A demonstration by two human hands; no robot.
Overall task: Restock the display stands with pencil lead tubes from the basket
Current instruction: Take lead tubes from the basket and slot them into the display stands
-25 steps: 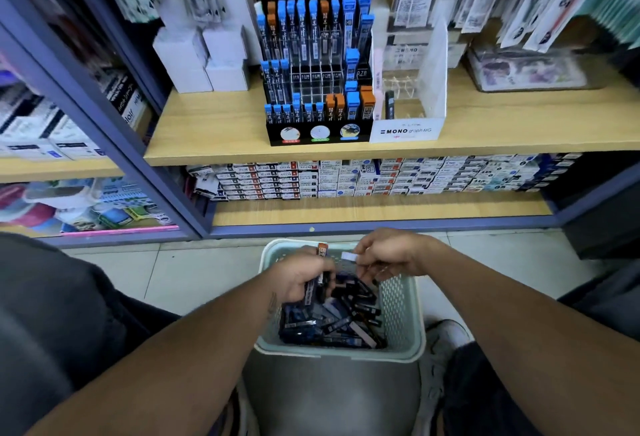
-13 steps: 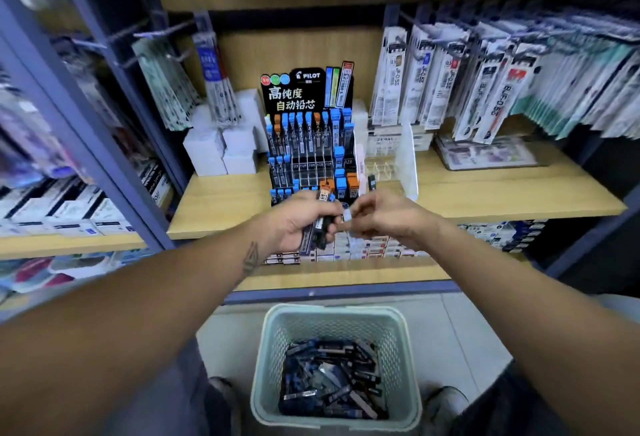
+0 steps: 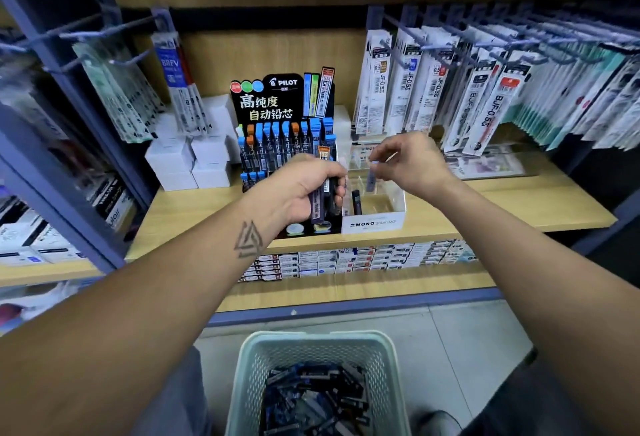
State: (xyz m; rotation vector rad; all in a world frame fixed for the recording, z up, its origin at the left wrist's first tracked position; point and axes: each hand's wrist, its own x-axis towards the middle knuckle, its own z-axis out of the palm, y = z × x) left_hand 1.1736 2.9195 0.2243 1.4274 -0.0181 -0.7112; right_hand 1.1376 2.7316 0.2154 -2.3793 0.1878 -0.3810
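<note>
My left hand (image 3: 304, 189) grips a bunch of dark pencil lead tubes (image 3: 320, 193), one with an orange cap, in front of the black Pilot display stand (image 3: 277, 130). My right hand (image 3: 412, 162) pinches a single dark tube (image 3: 371, 177) by its top and holds it upright over the clear Mono display stand (image 3: 375, 214). One dark tube (image 3: 356, 201) stands in that clear stand. The pale green basket (image 3: 249, 373) on the floor below holds several more tubes.
Both stands sit on a wooden shelf (image 3: 502, 203). White boxes (image 3: 187, 162) are stacked left of the Pilot stand. Packaged refills (image 3: 485, 99) hang on hooks to the right and left. Flat boxes (image 3: 346, 259) line the lower shelf.
Both hands rose from the basket to the shelf. The right hand has moved away to the right with one tube, now over the clear stand. The view tilted upward.
</note>
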